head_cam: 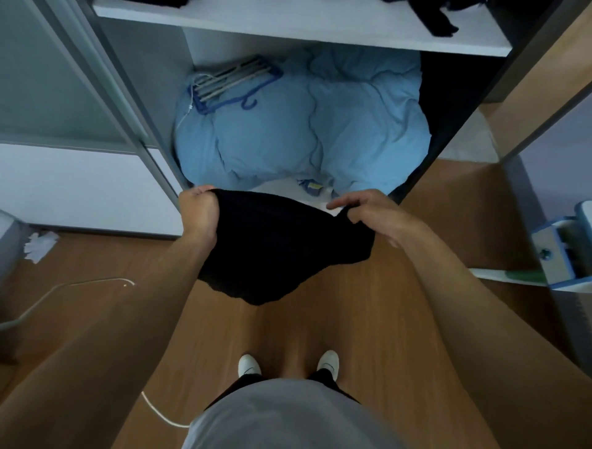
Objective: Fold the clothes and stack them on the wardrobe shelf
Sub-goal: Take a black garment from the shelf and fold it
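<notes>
Both hands hold a black garment (275, 246) up between them above the floor (320, 320): left hand (198, 211) grips one top corner, right hand (368, 211) pinches the other.

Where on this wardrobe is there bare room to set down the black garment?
The white upper shelf is bare between the left dark clothes and the right dark clothes. Below, the blue duvet with hangers fills the compartment, leaving only a thin front strip.
</notes>
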Action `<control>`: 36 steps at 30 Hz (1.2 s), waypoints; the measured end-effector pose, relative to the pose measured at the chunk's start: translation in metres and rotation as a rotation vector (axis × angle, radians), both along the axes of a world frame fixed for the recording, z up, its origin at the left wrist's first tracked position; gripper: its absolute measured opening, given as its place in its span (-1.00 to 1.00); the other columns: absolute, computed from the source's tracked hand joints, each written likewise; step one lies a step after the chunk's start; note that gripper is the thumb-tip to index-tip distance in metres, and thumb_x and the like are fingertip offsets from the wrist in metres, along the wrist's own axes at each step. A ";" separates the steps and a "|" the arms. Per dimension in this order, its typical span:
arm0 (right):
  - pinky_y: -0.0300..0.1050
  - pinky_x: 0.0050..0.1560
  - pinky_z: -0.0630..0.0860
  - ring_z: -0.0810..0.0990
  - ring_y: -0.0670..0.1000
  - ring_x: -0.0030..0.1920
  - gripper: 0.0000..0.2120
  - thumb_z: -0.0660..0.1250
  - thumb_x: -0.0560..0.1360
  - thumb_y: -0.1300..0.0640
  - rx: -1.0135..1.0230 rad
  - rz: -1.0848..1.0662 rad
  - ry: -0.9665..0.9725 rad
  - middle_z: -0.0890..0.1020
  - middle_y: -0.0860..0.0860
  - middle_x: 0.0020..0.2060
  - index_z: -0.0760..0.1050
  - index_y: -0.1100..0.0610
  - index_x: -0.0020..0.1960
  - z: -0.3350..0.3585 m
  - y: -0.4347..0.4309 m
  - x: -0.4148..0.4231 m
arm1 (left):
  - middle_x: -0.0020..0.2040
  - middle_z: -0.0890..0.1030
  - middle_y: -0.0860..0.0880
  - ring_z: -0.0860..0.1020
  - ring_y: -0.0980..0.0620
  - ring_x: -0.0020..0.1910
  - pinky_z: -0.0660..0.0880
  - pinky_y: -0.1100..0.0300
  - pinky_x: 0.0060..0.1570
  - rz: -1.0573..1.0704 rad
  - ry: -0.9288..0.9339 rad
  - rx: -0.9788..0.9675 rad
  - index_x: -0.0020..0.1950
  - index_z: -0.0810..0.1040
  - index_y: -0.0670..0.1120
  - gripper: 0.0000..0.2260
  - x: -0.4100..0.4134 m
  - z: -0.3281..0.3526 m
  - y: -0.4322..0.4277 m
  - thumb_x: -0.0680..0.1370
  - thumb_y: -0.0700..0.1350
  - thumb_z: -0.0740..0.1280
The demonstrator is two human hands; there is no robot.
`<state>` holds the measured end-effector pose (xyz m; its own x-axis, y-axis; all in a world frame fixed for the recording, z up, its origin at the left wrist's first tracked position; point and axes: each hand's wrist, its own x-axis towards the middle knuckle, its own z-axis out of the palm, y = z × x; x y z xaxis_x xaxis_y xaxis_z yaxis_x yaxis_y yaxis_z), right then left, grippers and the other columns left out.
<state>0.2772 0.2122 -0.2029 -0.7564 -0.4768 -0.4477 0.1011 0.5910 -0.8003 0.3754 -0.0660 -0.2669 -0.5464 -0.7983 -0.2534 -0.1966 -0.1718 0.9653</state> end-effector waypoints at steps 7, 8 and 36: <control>-0.18 -0.26 0.41 0.65 0.03 -0.23 -0.87 0.35 0.44 0.15 0.149 0.139 0.121 0.68 0.06 -0.27 0.65 0.15 -0.10 -0.025 -0.018 0.009 | -0.31 0.55 -0.11 0.53 -0.03 -0.27 0.49 0.16 -0.24 -0.042 -0.101 -0.155 -0.17 0.66 -0.22 -0.69 0.003 0.023 -0.020 0.36 -0.38 0.13; -0.24 -0.26 0.42 0.66 -0.08 -0.26 -0.87 0.42 0.42 -0.01 0.151 0.157 0.121 0.69 -0.05 -0.29 0.66 0.03 -0.16 -0.025 -0.022 0.009 | -0.30 0.57 -0.12 0.55 -0.04 -0.26 0.52 0.13 -0.21 -0.042 -0.118 -0.174 -0.17 0.66 -0.21 -0.69 0.004 0.025 -0.024 0.36 -0.38 0.13; -0.30 -0.31 0.39 0.57 -0.10 -0.29 -0.63 0.46 0.50 -0.07 0.204 0.494 0.265 0.59 -0.02 -0.33 0.65 0.28 -0.05 0.011 -0.080 0.034 | -0.41 0.60 0.02 0.54 0.13 -0.38 0.44 0.33 -0.35 -0.526 -0.198 -0.382 -0.36 0.63 -0.11 -0.65 0.044 -0.002 -0.038 0.45 -0.41 0.17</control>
